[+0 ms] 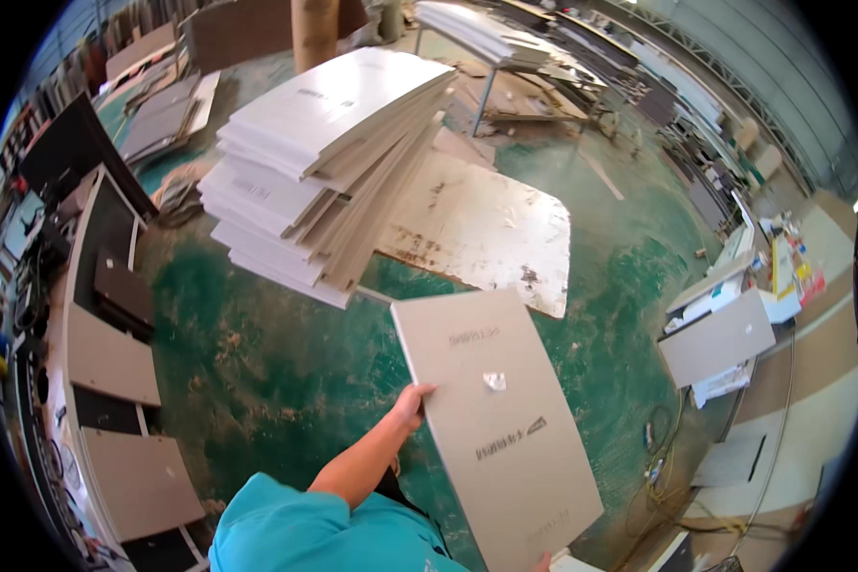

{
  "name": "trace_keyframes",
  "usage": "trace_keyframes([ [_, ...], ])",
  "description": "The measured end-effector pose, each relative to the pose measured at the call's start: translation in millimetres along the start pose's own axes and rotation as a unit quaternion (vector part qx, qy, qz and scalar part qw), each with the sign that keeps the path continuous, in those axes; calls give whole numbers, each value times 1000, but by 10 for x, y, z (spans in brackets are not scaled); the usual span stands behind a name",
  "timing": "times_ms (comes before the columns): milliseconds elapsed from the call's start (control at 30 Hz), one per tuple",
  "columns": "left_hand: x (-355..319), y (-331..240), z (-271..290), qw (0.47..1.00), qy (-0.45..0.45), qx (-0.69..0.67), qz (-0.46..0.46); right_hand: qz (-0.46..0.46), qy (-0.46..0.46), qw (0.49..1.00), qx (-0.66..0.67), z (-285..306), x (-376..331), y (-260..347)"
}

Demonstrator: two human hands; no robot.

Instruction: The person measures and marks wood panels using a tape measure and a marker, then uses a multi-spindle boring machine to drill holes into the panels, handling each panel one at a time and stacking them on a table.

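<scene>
The left hand (412, 405) is closed on the left edge of a long grey-beige rectangular panel (510, 348), with its thumb at the rim of the face; the fingers behind the edge are hidden. The right hand (542, 562) shows only as a sliver at the panel's lower end, at the bottom of the view, and how firmly it grips cannot be told. The panel slants away from the person, reaching above and below the left-hand grip, its dark printed marks and a small torn white label (494, 382) just right of that grip. A turquoise sleeve (291, 529) lies below and left of it. Beyond the grip, up and to the left, rises an uneven stack of pale panels (353, 86), its layers fanned out of line. Right of that stack, past the panel's top end, a worn whitish sheet (505, 219) lies on the scuffed green floor (257, 391). Well left of the grip runs a long bench (74, 334) bearing beige boards (138, 481); well to the right, a grey board (720, 338) leans at a tilt above tangled cables (655, 467).
</scene>
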State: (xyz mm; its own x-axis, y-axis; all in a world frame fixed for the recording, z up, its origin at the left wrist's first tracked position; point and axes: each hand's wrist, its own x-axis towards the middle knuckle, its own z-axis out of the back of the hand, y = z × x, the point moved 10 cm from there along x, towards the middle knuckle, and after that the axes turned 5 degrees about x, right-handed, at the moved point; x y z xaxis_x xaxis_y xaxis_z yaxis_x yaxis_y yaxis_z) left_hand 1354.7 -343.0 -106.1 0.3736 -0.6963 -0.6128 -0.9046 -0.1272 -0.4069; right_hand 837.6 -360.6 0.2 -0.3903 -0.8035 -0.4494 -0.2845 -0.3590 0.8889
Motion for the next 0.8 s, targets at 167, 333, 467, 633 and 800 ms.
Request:
trace_keyframes([
  [167, 516, -43, -502, 997, 11, -66, -48, -53, 84, 989, 105, -1079, 359, -563],
  [333, 944, 144, -248, 993, 89, 59, -47, -71, -11, 995, -74, -2111, 354, -1034],
  [467, 717, -273, 99, 976, -6, 214, 38, -112, 38, 990, -78, -2895, 513, -1733],
  [633, 207, -1351, 342, 978, -27, 204, -30, -235, 98, 963, -85, -3801, 580, -2722],
  [800, -343, -2326, 1309, 961, -168, 187, -116, -336, 101, 934, -65, -4817, 384, -3245],
])
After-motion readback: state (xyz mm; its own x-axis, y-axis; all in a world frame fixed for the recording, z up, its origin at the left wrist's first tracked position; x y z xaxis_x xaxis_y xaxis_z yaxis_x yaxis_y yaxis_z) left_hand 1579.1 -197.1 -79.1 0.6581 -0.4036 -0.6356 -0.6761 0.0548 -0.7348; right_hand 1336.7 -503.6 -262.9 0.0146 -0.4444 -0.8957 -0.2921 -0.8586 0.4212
